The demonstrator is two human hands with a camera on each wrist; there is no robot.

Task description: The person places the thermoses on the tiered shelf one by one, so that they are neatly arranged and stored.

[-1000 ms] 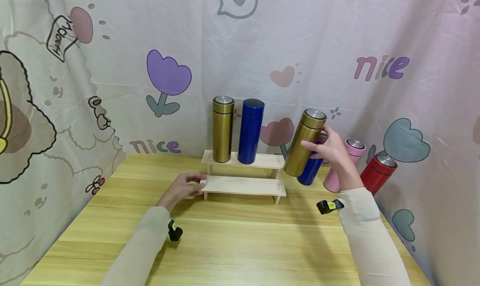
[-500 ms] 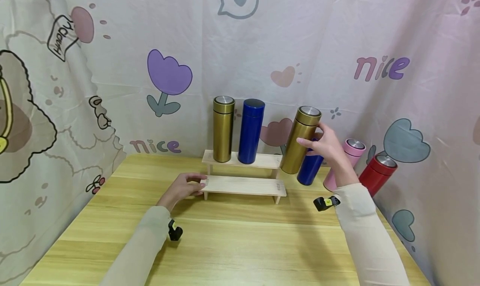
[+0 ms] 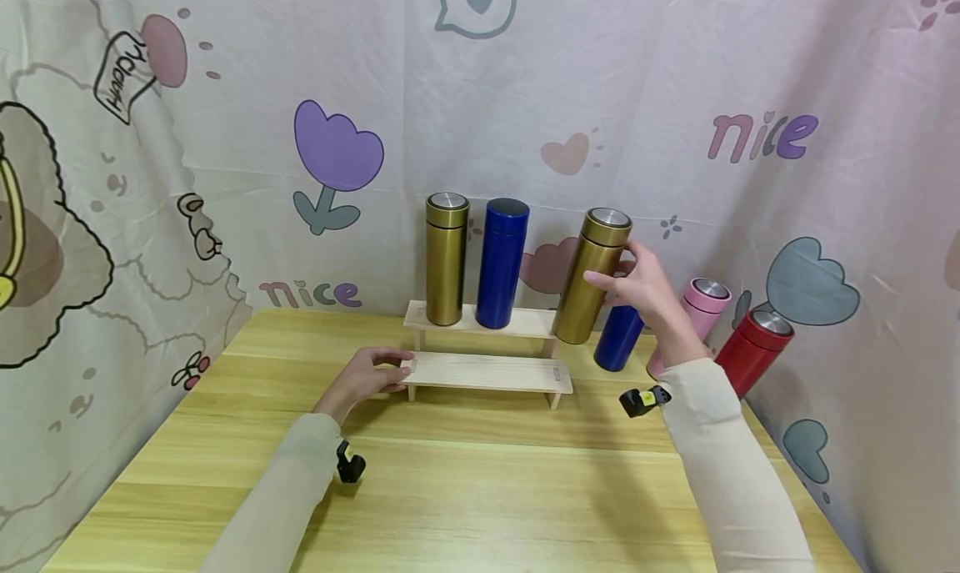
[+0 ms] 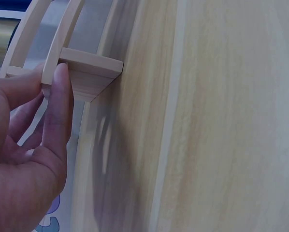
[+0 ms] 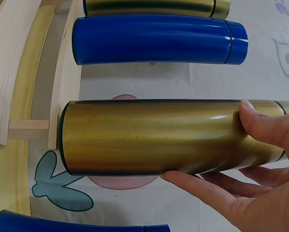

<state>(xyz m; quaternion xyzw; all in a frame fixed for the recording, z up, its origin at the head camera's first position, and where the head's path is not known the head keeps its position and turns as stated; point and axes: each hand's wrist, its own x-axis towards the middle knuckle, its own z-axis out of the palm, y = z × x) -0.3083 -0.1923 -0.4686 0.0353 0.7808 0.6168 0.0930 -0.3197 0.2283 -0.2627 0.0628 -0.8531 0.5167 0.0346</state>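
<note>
My right hand (image 3: pixel 647 289) grips a gold thermos (image 3: pixel 588 281) around its upper part, thumb on one side and fingers on the other. The thermos leans slightly, and its base overlaps the right end of the upper step of a two-step wooden stand (image 3: pixel 487 371). In the right wrist view the gold thermos (image 5: pixel 159 137) lies alongside a blue thermos (image 5: pixel 154 41). My left hand (image 3: pixel 366 381) pinches the left end of the lower step; in the left wrist view the thumb and index finger (image 4: pixel 60 104) close on the board. Another gold thermos (image 3: pixel 446 264) and the blue thermos stand on the upper step.
Right of the stand, a second blue thermos (image 3: pixel 619 339), a pink thermos (image 3: pixel 705 302) and a red thermos (image 3: pixel 756 352) stand on the wooden table (image 3: pixel 480 498). My right hand partly hides the blue and pink ones. A patterned curtain (image 3: pixel 637 72) hangs behind.
My right hand has carried the gold thermos left and slightly up, from beside the stand to the upper step's right end. My left hand has stayed at the lower step.
</note>
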